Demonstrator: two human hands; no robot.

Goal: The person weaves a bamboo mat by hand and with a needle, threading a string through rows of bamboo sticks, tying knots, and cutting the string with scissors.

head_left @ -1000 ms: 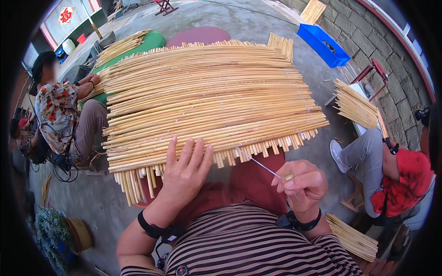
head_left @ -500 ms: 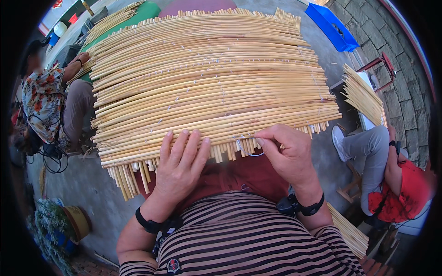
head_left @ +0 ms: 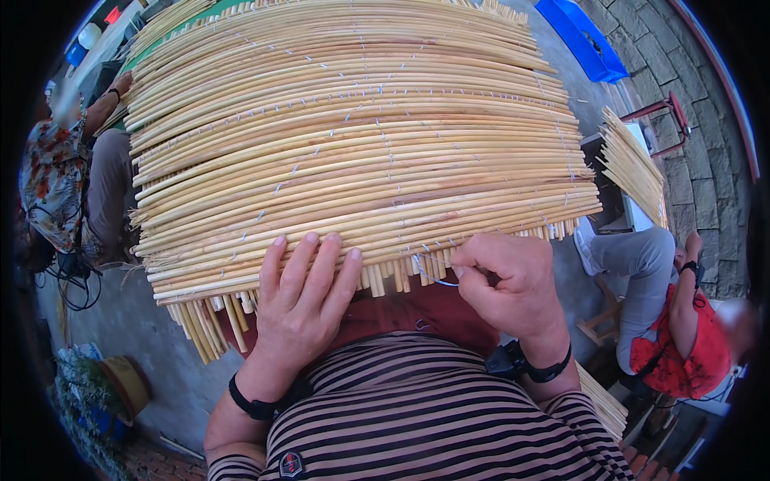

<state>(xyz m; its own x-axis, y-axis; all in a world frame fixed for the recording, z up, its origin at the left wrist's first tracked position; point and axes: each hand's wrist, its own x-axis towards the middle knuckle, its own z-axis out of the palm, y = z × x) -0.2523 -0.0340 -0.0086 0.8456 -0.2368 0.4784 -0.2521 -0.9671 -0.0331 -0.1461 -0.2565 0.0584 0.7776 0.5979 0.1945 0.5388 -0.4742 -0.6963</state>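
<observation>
A wide mat of straw-coloured reed stalks (head_left: 361, 168), stitched across with rows of pale thread, spreads in front of me. Its near edge lies over my lap, where shorter cross stalks (head_left: 204, 327) stick out below. My left hand (head_left: 303, 293) rests flat on the near edge, fingers stretched out and apart. Just right of the middle, my right hand (head_left: 509, 280) is closed in a pinch at that edge. A thin bluish-white thread (head_left: 433, 278) loops from the stalks to its fingertips. Whether a needle is also inside the fingers is hidden.
To the left sits a person in a flowered shirt (head_left: 52, 180), to the right one in red (head_left: 682, 353). A blue tray (head_left: 581, 40) lies far right, above a bundle of stalks (head_left: 632, 164). A potted plant (head_left: 124, 389) stands lower left.
My right hand has turned and shifted slightly down, still pinching at the edge. The mat appears a little larger and further left as the view moved. My left hand stays flat on it.
</observation>
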